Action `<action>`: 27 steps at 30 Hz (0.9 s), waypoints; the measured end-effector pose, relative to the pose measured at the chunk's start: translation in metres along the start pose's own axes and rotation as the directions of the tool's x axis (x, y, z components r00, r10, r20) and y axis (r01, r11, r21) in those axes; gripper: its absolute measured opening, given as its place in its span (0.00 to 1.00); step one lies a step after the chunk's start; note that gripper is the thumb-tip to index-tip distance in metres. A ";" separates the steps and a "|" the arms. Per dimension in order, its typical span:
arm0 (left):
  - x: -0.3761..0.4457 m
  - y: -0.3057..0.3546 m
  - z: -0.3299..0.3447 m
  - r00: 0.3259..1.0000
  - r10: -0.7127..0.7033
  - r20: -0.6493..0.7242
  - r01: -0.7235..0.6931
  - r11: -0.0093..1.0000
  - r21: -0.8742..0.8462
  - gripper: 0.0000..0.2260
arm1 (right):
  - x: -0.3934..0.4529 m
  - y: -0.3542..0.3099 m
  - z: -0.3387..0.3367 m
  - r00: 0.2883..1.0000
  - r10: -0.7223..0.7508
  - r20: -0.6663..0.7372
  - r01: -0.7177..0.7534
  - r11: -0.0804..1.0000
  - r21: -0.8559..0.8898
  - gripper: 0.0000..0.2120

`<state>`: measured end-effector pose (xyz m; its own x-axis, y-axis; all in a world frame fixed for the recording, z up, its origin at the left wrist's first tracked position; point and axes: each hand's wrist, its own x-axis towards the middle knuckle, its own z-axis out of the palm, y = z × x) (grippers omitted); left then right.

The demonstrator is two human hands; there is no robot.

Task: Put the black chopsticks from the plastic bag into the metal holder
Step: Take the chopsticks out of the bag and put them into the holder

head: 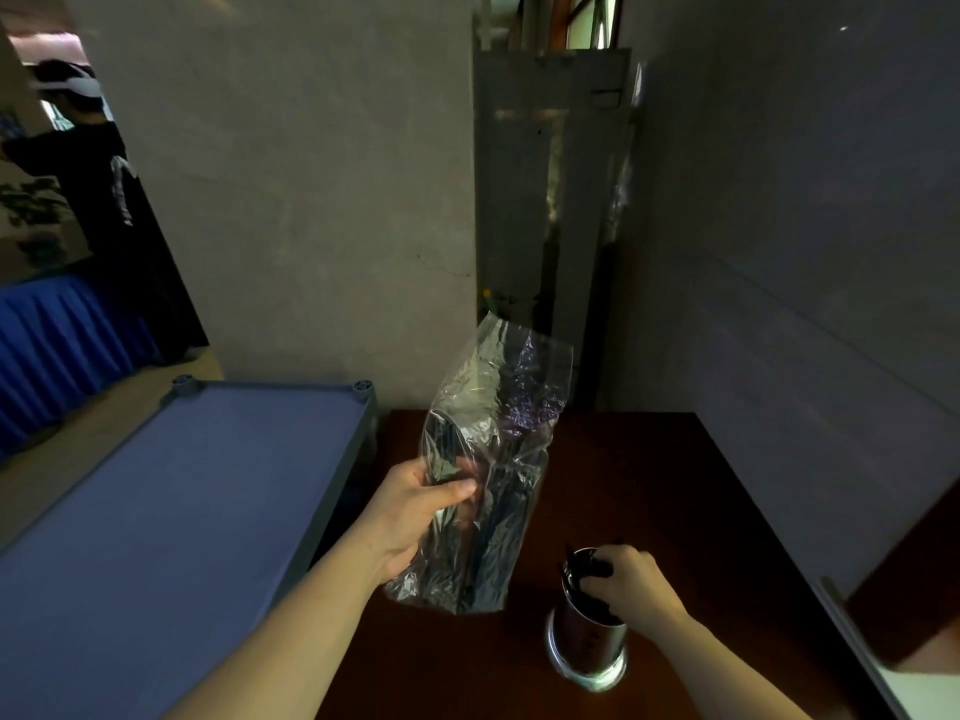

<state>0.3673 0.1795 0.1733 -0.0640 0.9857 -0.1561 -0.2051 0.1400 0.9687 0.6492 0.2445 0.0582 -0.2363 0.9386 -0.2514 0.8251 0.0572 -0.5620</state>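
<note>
While the left hand [415,517] holds a clear plastic bag [483,470] upright above a dark wooden tabletop [675,491], its grip closed around the bag's middle, the right hand [631,582] rests at the mouth of a metal holder [587,646] standing on the same surface. The right grip is clenched on a bunch of black chopsticks [592,574] whose ends sit inside the holder. More black sticks [493,532] show through the crinkled plastic, standing in the lower part of the bag, which is lifted clear of the tabletop and well left of the holder. A grey-blue rack shelf [171,511] stands just left of the tabletop, against a pale wall [311,200]. In the far left background, a person in dark clothes [98,184] stands near a blue skirted cloth [62,340].
</note>
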 end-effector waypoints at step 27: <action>0.004 0.032 0.007 0.980 0.119 0.158 -0.091 0.980 -0.177 0.18 | -0.035 -0.139 -0.051 0.879 -0.396 -0.266 0.475 0.672 0.569 0.05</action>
<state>0.3676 0.1884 0.2046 0.0668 0.9977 -0.0067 -0.3683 0.0309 0.9292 0.5686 0.2213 0.1855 -0.3977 0.8928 0.2114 0.1501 0.2906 -0.9450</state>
